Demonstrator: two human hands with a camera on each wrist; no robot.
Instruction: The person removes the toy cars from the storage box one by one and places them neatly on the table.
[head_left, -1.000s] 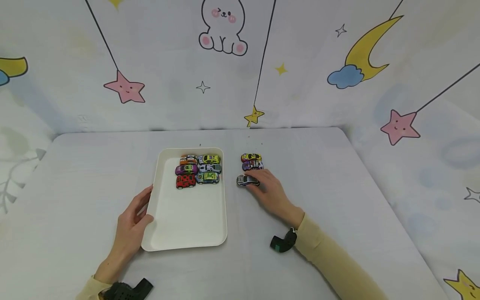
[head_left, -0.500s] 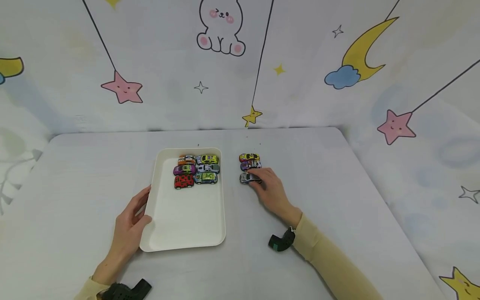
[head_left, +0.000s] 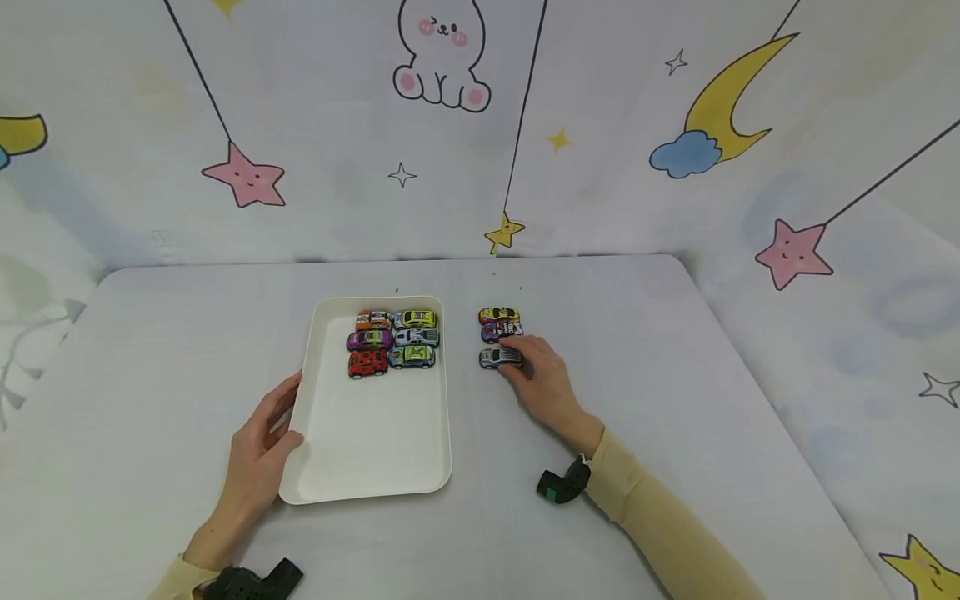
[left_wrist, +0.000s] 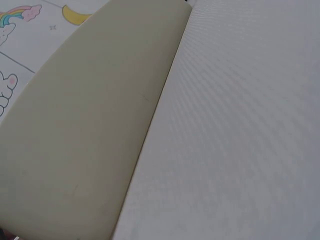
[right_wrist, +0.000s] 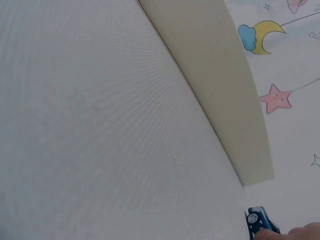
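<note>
In the head view, my right hand [head_left: 545,385] pinches a silver-and-black toy car [head_left: 495,357] between thumb and fingers on the table. Part of that toy car [right_wrist: 257,220] also shows at the bottom of the right wrist view, by a fingertip. Just beyond it sit a purple toy car [head_left: 498,332] and a yellow-and-red toy car [head_left: 498,315], close together. My left hand [head_left: 255,458] holds the left edge of a white tray [head_left: 375,442], its thumb at the rim. The tray's outer wall [left_wrist: 90,115] fills much of the left wrist view; the left fingers are mostly hidden there.
Inside the tray's far end, several toy cars stand in two columns, among them a red one [head_left: 368,364] and a yellow one [head_left: 416,319]. A white cloth covers the table [head_left: 637,350]. A patterned backdrop [head_left: 322,125] rises behind it.
My right hand has shifted the silver-and-black toy car slightly to the right and a little toward the two cars beyond it. My left hand stays at the tray's edge.
</note>
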